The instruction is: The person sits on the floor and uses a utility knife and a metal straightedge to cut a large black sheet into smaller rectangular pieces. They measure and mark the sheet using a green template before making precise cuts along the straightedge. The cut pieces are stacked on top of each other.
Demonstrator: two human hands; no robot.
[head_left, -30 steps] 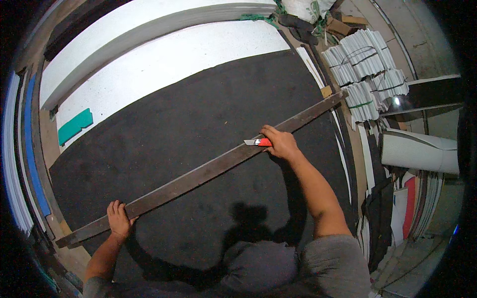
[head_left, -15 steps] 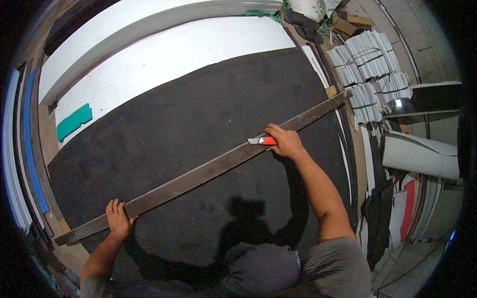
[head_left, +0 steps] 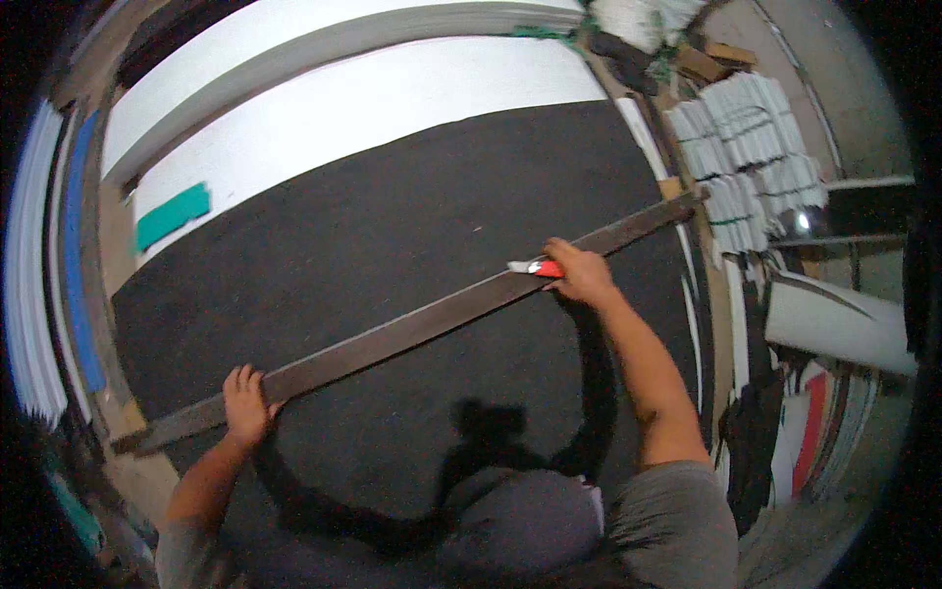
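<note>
A long dark straightedge bar (head_left: 392, 337) lies slantwise across a large black sheet (head_left: 353, 236), from near left to far right. My left hand (head_left: 247, 402) is closed over the bar near its left end, with fingers across its far edge. Toward the right, my right hand (head_left: 581, 273) grips the bar too. That same hand holds a red utility knife (head_left: 546, 268), its pale blade end pointing left above the bar. My palms and the undersides of my fingers are hidden.
White sheet material (head_left: 392, 79) lies beyond the black sheet, with a green piece (head_left: 174, 216) on it at left. Bundled white strips (head_left: 736, 123) and a white roll (head_left: 834, 319) are at right. Blue and white sheets (head_left: 83, 265) stand along the left edge.
The whole view has shifted and turned slightly. Both hands keep their grip, and the bar stays in nearly the same place on the black sheet.
</note>
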